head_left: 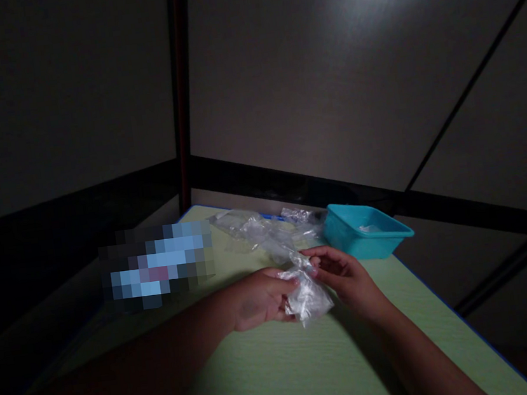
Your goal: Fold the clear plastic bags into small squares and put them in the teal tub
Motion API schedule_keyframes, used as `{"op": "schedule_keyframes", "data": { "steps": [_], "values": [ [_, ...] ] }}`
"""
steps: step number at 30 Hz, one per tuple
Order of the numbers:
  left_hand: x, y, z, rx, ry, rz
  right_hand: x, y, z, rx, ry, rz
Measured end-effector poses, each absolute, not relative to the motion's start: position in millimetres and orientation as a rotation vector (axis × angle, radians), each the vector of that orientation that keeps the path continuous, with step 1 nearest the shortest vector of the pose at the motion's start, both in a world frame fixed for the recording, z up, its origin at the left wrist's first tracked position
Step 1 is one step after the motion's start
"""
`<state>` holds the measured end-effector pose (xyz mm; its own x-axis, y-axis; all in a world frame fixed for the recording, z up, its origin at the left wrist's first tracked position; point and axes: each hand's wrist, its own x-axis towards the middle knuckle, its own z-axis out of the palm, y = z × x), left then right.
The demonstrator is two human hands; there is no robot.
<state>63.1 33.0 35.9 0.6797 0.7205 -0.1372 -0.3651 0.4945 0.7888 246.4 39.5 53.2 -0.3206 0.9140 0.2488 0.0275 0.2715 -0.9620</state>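
A small crinkled clear plastic bag (309, 301) is held up between both hands above the table. My left hand (266, 296) is closed on its left side, thumb on top and fingers underneath. At the upper right of the bag, my right hand (345, 277) pinches the plastic between thumb and fingers. Whatever the bag may contain cannot be made out. More clear plastic bags (248, 225) lie crumpled just beyond the hands, partly overlapping the held one in view.
A turquoise plastic basket (370, 245) stands at the table's right edge, with something whitish inside. The pale green table (285, 374) has a blue rim. A blurred-out blue patch (160, 261) covers the left side. Panelled walls (303, 90) rise behind.
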Motion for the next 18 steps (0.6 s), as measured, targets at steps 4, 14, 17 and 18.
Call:
{"op": "schedule_keyframes", "data": {
  "steps": [4, 14, 17, 18],
  "values": [
    [63.3, 33.3, 36.0, 0.823, 0.489, 0.686, 246.7, 39.7, 53.2, -0.892, -1.613, 1.169],
    [63.4, 32.6, 34.6, 0.861, 0.530, 0.666, 243.5, 37.1, 58.4, -0.972, -1.636, 1.120],
    [63.2, 33.3, 33.8, 0.872, 0.522, 0.654, 244.7, 37.1, 57.0, -0.965, -1.651, 1.156],
    [63.0, 33.4, 33.7, 0.871, 0.517, 0.648, 245.2, 37.2, 56.6, -0.963, -1.657, 1.163]
  ]
}}
